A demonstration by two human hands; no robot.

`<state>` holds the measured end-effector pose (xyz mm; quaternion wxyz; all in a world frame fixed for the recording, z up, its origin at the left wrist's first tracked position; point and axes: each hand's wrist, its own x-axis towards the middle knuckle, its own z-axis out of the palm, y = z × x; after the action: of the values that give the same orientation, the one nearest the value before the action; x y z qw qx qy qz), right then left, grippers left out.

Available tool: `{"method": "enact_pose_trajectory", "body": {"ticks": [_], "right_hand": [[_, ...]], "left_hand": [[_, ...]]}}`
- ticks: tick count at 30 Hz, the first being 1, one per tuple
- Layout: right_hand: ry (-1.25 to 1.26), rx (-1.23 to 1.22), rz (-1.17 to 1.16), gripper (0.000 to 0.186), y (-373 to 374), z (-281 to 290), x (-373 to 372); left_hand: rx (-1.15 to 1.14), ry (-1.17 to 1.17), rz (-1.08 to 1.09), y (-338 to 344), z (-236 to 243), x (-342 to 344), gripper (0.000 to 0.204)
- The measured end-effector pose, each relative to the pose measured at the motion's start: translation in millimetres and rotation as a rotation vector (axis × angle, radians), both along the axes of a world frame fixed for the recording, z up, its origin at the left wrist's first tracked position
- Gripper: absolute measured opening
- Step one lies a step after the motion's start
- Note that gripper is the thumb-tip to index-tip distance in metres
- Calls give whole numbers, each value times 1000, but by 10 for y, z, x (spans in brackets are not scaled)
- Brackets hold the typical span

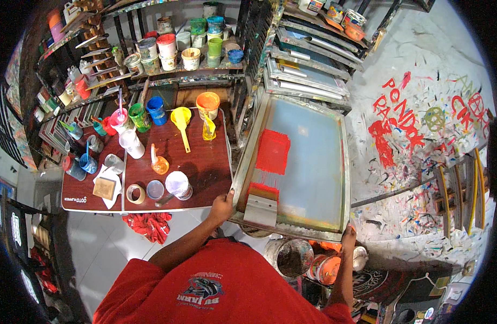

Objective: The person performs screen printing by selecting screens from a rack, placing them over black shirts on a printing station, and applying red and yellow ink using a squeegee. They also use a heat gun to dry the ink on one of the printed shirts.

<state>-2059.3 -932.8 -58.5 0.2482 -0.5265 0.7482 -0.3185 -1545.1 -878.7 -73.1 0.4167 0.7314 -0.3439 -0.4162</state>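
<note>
A large screen-printing frame [308,156] with pale blue-grey mesh is held in front of me. My left hand [222,207] is closed around its near left corner. At the near right corner my right hand [348,236] grips the frame's edge, fingers partly hidden beneath it. A block of red ink [273,152] covers the left part of the mesh, with thin red streaks below it. Nearer to me, a squeegee with a grey metal holder [261,209] lies on the mesh inside the near left corner, against more red ink.
On the left, a dark red table [205,181] carries ink pots, a yellow scoop [181,127], a roll of tape [135,193] and a white tub [178,184]. Paint-pot shelves [189,67] and a rack of frames [308,75] stand behind. Buckets [289,256] sit below the frame.
</note>
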Motion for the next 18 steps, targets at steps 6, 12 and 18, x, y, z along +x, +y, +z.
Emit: {"method": "enact_pose_trajectory", "body": {"ticks": [6, 12, 18], "right_hand": [[-123, 14, -26, 47, 535, 244, 173], [-132, -9, -15, 48, 1077, 314, 333], [27, 33, -55, 59, 1617, 319, 607]], "left_hand": [[-42, 6, 18, 440, -184, 43, 55], [-93, 55, 15, 1077, 1, 154, 53], [-2, 71, -10, 1634, 313, 516, 53]]}}
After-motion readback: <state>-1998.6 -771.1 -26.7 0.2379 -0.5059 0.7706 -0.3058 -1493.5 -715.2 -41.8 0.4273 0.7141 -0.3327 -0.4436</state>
